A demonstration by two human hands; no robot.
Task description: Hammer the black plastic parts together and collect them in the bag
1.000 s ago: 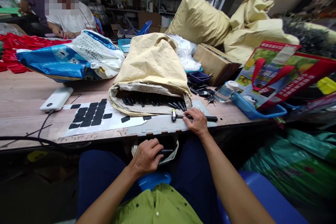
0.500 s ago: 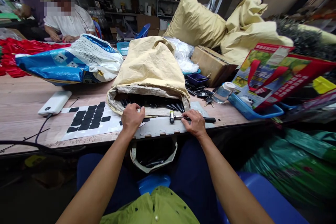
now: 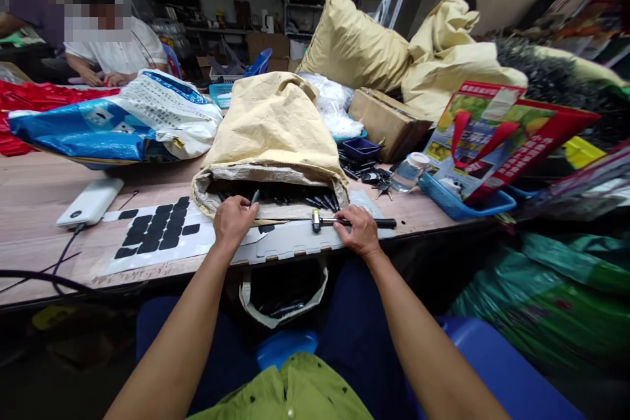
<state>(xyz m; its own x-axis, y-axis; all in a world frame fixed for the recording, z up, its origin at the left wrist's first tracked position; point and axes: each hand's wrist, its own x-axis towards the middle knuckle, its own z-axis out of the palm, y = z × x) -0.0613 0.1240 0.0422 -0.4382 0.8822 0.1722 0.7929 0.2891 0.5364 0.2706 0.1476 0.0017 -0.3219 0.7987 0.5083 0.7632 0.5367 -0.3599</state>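
Note:
A yellow paper sack [image 3: 275, 138] lies on the wooden table, its open mouth toward me and full of black stick-like parts [image 3: 319, 199]. My left hand [image 3: 233, 220] is at the sack's mouth, fingers closed on one black part [image 3: 254, 197] that pokes up. My right hand [image 3: 358, 230] rests on a small hammer [image 3: 344, 222] with a black handle, fingers curled over its shaft. The hammer lies on a grey flat plate [image 3: 295, 243] at the table's front edge.
A white sheet of black pads [image 3: 157, 233] and a white power bank [image 3: 90, 201] lie left. A blue-white bag [image 3: 113, 121], a cardboard box [image 3: 386, 119], a bottle [image 3: 408, 172] and a blue basket [image 3: 462, 200] crowd the table. An open bag [image 3: 283, 292] hangs below. Other people sit far left.
My left hand rose from the bag in my lap to the sack's mouth and now pinches a black part. My right hand stayed on the hammer.

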